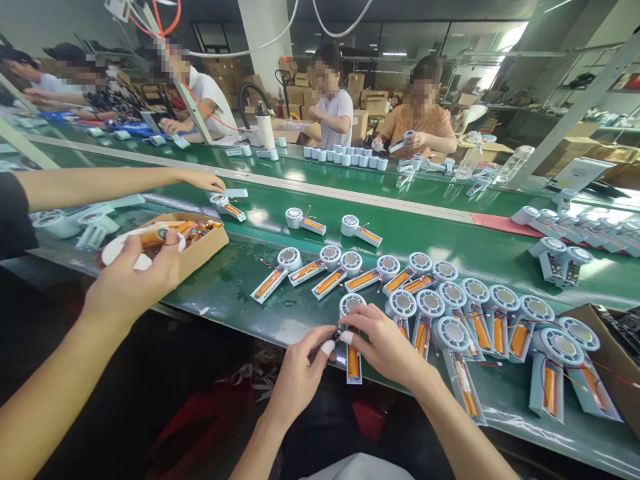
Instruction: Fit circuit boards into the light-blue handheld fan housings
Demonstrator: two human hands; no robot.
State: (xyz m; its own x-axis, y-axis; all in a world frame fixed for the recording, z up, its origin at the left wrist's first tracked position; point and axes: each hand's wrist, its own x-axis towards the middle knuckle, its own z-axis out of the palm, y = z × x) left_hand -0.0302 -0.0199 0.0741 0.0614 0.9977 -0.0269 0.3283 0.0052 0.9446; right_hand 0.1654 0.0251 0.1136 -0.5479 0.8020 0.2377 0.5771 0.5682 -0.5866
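Note:
Between the thumb and fingers of my left hand (300,370) is a small black part (336,334), seemingly a little circuit board. My right hand (387,343) is closed, fingertips pinched right beside that part; whatever they grip is too small to make out. White covers show on fingertips of both hands. Directly under my hands lies an opened handheld fan (353,370), its round head up and an orange battery in the handle, partly hidden by my fingers. To the right, several similar opened fans (453,333) lie in rows with thin wires sticking out.
On the left, a co-worker's hand (133,280) holds a white round piece and orange battery over a cardboard box (205,250); their other hand (200,180) reaches over the green belt (425,230). A box of black parts (613,340) stands right. Co-workers sit across the belt.

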